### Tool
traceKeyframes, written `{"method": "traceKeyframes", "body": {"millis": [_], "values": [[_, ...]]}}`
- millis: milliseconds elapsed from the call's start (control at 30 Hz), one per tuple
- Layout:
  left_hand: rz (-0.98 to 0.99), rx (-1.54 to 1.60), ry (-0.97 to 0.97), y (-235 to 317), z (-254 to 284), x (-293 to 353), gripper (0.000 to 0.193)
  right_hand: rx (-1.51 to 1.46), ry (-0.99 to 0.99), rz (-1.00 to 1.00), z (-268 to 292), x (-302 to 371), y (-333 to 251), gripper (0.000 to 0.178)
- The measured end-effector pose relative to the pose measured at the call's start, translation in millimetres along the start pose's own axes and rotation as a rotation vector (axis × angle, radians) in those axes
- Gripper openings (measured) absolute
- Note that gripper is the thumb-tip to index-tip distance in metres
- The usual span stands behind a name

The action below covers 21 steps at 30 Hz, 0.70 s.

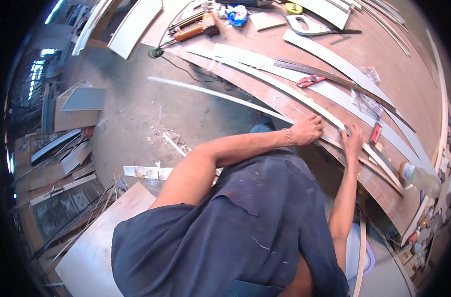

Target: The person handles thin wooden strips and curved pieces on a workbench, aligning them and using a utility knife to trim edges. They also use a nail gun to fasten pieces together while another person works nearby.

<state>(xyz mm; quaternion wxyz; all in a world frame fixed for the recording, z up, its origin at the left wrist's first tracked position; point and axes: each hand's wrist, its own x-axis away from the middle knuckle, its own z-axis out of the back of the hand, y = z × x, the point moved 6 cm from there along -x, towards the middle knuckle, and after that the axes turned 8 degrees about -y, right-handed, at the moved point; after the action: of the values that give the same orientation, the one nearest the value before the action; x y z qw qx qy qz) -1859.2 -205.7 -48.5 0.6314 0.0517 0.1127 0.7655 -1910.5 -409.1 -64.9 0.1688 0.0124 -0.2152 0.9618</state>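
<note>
My left hand point(307, 130) is closed round one end of a thin white strip point(220, 97), which sticks out over the floor to the left. Its fingers are at the near edge of the workbench point(384, 198). Beside it, my right hand point(352, 141) has its fingertips bent down at a long white edging strip point(285, 88) lying along the bench. A small dark thing shows by these fingertips, too small to name, and whether they grip the strip is hidden. A red utility knife point(310, 81) lies beyond both hands, and another red-handled tool point(375, 132) is right of the right hand.
White panel strips point(329, 54) and a dark strip point(334, 78) cross the bench. Farther back are an orange power tool point(193, 30), a handsaw point(309, 25) and a yellow tape measure point(294, 8). A clear bottle point(421, 179) lies at right. Offcuts point(173, 143) litter the floor.
</note>
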Motion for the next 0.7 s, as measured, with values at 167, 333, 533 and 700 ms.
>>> {"method": "traceKeyframes", "body": {"millis": [167, 333, 533, 700], "values": [[0.004, 0.082, -0.105, -12, -8, -1, 0.029, -0.277, -0.024, -0.100, 18, -7, -13, 0.039], [0.088, 0.165, -0.122, -27, 23, 15, 0.031, -0.304, 0.205, 0.012, 48, 31, -17, 0.037], [0.061, 0.126, -0.093, -33, 58, 21, 0.031, -0.188, -0.036, -0.085, 44, 74, 23, 0.039], [0.085, 0.102, -0.143, -33, 98, 20, 0.032, -0.053, -0.004, 0.034, 67, 76, 8, 0.032]]}}
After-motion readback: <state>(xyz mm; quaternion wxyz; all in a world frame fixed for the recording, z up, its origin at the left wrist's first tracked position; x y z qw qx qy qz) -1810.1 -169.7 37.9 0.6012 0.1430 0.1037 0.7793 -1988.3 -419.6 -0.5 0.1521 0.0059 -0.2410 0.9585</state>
